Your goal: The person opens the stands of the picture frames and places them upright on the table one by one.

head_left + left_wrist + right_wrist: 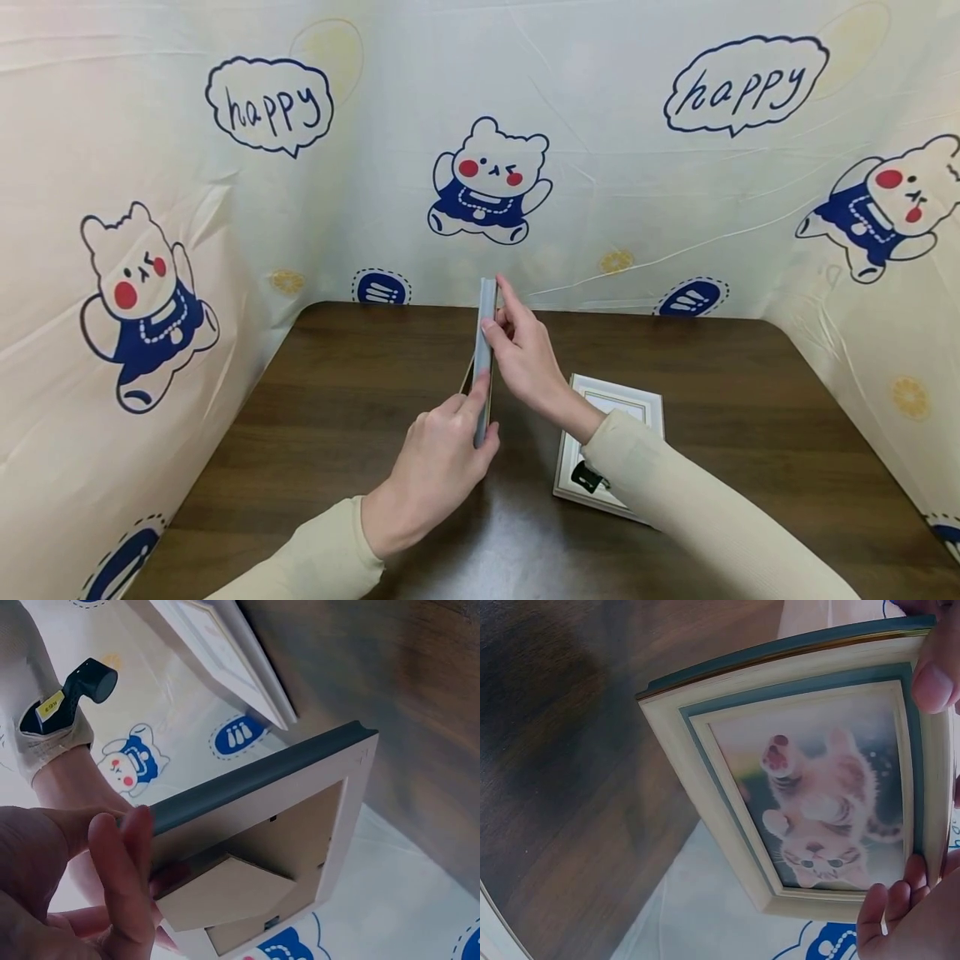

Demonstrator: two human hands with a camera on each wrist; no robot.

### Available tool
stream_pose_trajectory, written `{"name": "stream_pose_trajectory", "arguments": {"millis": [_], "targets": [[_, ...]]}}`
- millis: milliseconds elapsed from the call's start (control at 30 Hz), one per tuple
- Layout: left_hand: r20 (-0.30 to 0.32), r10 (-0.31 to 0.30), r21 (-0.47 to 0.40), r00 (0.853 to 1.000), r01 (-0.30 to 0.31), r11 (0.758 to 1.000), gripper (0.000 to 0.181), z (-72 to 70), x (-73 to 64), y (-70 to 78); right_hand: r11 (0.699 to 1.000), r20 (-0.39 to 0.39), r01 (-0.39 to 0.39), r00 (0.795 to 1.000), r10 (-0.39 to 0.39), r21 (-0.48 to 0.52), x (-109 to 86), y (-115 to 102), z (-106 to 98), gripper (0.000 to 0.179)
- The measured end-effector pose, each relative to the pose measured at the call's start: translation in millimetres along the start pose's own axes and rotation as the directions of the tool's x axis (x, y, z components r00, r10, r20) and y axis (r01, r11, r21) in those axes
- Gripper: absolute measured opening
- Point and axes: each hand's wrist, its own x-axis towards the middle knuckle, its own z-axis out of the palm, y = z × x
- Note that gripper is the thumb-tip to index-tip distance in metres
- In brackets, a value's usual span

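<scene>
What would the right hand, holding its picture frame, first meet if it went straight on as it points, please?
Probably the printed cloth beyond the table, though depth ahead of the right hand is unclear.

Over the brown table (337, 375) a hand could pass along the left or right side, but the upright picture frame (482, 354), gripped by the left hand (442, 450) and right hand (528, 354), blocks the middle, the right sleeve (697, 492) crosses above the white frame (633, 402), and patterned cloth (600, 208) bounds the back.
</scene>
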Motion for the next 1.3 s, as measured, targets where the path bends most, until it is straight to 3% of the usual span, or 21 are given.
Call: {"name": "stream_pose_trajectory", "arguments": {"millis": [333, 633, 733, 833, 900, 1000, 1067, 1100, 1200, 1300], "targets": [[0.031, 0.038, 0.145, 0.999, -0.042, 0.989, 0.062, -3.0, -1.8, 3.6, 1.000, -0.016, -0.002, 1.000, 0.002, 0.006, -1.4, 0, 2, 0.061], [-0.053, 0.120, 0.269, 0.991, -0.102, 0.958, 0.056, -3.4, -3.7, 2.8, 0.999, -0.038, 0.031, 0.999, -0.029, 0.036, -0.2, -2, 0, 0.061], [-0.107, 0.145, 0.217, 0.984, -0.119, 0.969, 0.050, -5.7, -2.4, 0.1, 0.999, -0.043, 0.038, 0.998, -0.036, 0.036, 0.5, -3, 0, 0.060], [-0.164, 0.113, 0.097, 0.980, -0.098, 0.990, 0.041, -10.6, 1.6, -6.1, 0.999, -0.044, 0.040, 0.998, -0.039, 0.033, 0.9, -3, 0, 0.059], [-0.178, 0.047, -0.004, 0.983, -0.048, 0.999, 0.036, -14.5, 5.9, -12.5, 0.999, -0.044, 0.039, 0.998, -0.038, 0.033, 0.8, -3, 0, 0.058], [-0.108, -0.135, -0.159, 0.985, 0.117, 0.980, 0.031, -19.0, 15.2, -24.7, 0.999, -0.046, 0.038, 0.998, -0.036, 0.033, 0.3, -4, 0, 0.057], [-0.006, -0.269, -0.246, 0.963, 0.260, 0.934, 0.031, -20.9, 21.7, -33.0, 0.999, -0.044, 0.036, 0.998, -0.034, 0.035, -0.2, -4, 0, 0.057], [0.060, -0.332, -0.281, 0.941, 0.335, 0.899, 0.031, -21.3, 24.6, -37.1, 0.999, -0.045, 0.036, 0.998, -0.034, 0.035, -0.4, -4, 0, 0.057], [0.259, -0.462, -0.347, 0.848, 0.528, 0.775, 0.034, -21.0, 31.0, -46.3, 0.999, -0.044, 0.038, 0.998, -0.036, 0.035, -0.6, -5, -1, 0.057], [0.424, -0.510, -0.426, 0.748, 0.662, 0.617, 0.039, -19.6, 34.1, -50.8, 0.999, -0.045, 0.042, 0.998, -0.040, 0.035, -0.8, -7, 0, 0.057]]}}
